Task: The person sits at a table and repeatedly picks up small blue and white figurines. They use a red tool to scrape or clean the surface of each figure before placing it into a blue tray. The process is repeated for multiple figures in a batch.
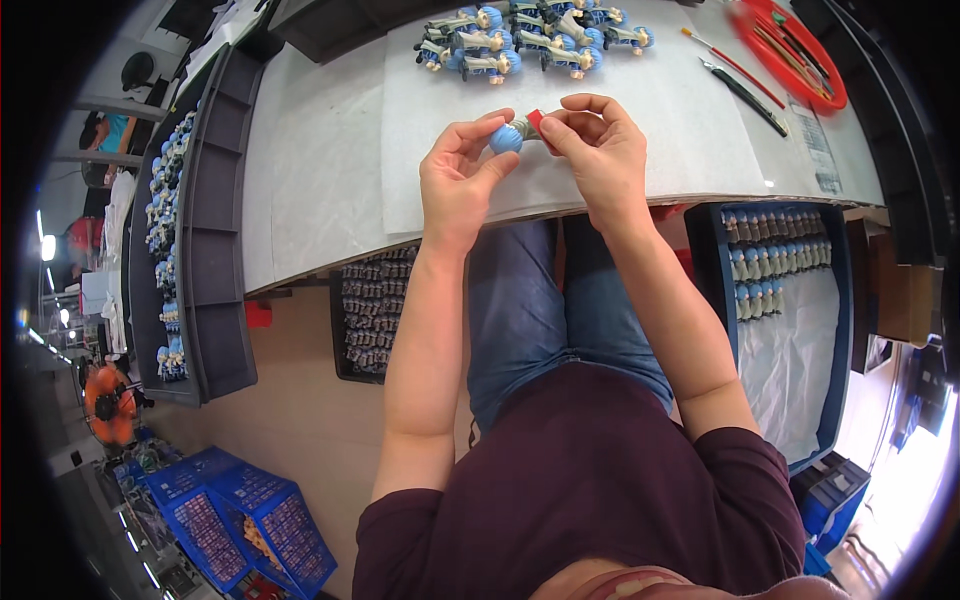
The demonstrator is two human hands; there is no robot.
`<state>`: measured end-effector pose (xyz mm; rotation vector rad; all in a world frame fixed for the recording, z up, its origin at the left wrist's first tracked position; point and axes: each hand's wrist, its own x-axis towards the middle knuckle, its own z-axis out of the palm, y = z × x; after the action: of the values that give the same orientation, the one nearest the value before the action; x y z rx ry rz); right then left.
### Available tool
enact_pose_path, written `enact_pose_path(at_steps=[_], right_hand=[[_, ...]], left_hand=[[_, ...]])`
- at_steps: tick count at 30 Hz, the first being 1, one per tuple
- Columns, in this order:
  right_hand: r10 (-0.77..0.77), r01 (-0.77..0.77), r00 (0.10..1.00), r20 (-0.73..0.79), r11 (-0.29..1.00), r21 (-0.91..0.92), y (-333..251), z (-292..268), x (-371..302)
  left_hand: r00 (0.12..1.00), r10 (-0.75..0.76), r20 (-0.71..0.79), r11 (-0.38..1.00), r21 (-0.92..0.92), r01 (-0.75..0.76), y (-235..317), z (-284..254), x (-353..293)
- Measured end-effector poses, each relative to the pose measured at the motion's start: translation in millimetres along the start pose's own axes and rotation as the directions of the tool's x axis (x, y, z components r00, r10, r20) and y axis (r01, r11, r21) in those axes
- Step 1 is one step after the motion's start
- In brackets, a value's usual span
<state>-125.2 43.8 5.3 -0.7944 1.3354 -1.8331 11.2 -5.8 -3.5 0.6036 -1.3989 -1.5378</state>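
Over the near part of the white sheet (430, 185) I hold a small figurine (506, 139) with a round blue head and a pale greyish body. My left hand (455, 185) pinches it at the head between thumb and fingers. In my right hand (612, 160) a small flat red piece (536, 120) is gripped between thumb and forefinger, against the body end of the figurine; its kind I cannot make out. The right fingers hide part of the body. Farther back lies a group of similar blue-haired figurines (490, 42) with darker lower parts.
A red oval tray (835, 95) of brushes and tools, a thin brush (740, 70) and a black pen-like knife (745, 97) lie at far right. Figurine-filled bins stand left (225, 230) and below the table. A blue tray (842, 330) with figurine rows sits right.
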Motion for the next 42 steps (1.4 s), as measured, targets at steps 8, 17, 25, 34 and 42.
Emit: enact_pose_path(at_steps=[8, 17, 25, 34, 42], right_hand=[[0.02, -0.018, 0.999, -0.043, 0.999, 0.051, -1, 8, -3], [-0.177, 0.173, 0.983, -0.042, 0.982, -0.07, 5, 16, -7], [-0.33, 0.319, 0.944, -0.012, 0.921, -0.225, 6, 17, -4], [-0.287, 0.285, 0.958, 0.009, 0.943, -0.172, 6, 25, 2], [-0.269, 0.285, 0.952, 0.148, 0.952, -0.107, 6, 17, 8]], left_hand=[[0.999, -0.048, -0.009, 0.998, -0.052, 0.048, 3, -1, 2], [0.998, -0.053, -0.019, 0.998, -0.036, 0.052, 3, -2, 3], [0.997, -0.07, -0.038, 0.997, -0.039, 0.068, -2, 0, 2], [0.996, -0.073, -0.059, 0.99, -0.126, 0.065, -10, -4, 1], [0.996, -0.075, -0.042, 0.987, -0.143, 0.068, -7, 0, 1]])
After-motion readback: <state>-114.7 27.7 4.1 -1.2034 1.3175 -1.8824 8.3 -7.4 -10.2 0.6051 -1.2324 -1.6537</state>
